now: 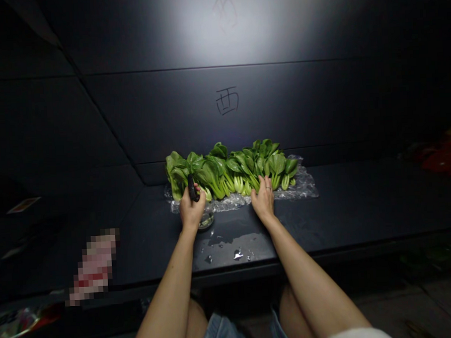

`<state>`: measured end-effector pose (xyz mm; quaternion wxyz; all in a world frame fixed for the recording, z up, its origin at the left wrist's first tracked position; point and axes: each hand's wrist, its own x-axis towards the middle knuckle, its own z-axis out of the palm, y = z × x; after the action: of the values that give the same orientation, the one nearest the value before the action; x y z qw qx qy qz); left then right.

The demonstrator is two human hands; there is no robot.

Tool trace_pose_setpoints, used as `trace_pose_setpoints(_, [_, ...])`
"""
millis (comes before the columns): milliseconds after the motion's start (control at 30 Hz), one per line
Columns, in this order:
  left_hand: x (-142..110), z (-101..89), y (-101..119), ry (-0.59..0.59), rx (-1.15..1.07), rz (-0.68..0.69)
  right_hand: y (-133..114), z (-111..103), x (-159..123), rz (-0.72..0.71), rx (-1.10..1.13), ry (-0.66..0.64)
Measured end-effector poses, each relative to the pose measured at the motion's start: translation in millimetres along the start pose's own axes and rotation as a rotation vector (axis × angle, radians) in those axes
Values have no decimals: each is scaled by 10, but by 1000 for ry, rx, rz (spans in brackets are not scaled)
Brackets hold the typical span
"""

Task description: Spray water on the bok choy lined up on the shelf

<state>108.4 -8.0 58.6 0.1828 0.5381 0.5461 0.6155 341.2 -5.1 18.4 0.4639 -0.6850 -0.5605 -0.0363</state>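
A row of green bok choy (215, 175) lies on crinkled clear plastic (305, 184) against the back wall, leaves toward the wall and pale stems toward me. My left hand (191, 207) is closed around what looks like a spray bottle (191, 185), its black head pointing at the greens. The clear round bottom of the bottle shows below the hand; the rest is hidden. With fingers stretched out, my right hand (263, 197) rests at the stems right of the middle and grips nothing visible.
Water puddles (237, 254) wet the dark table (344, 208) near its front edge. The dark wall (169, 111) rises close behind the greens. A blurred red heap (449, 152) lies at far right, a shiny package (18, 321) at lower left.
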Motion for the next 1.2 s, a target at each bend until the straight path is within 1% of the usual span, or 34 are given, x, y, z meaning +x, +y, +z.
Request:
trace_pose_setpoints(100, [9,-24,-6,22,26,-13,14,24,-6,-22,-19,9])
trace_pose_setpoints(300, [20,-56,-16,57,77,-35,-21,42,-28,-39,-36,-14])
trace_pose_setpoints(533, [47,-93,-58,61,64,-18,-49,60,-69,-95,-38,-14])
trace_pose_setpoints(700, [55,-138,-90,64,63,-23,-126,50,-97,-116,-61,-46])
trace_pose_setpoints(1033, [60,-219,-65,67,69,-36,-181,63,-143,-162,-70,-90])
trace_pose_setpoints(1200, [74,-282,-66,66,79,-33,-213,52,-150,-227,-57,-107])
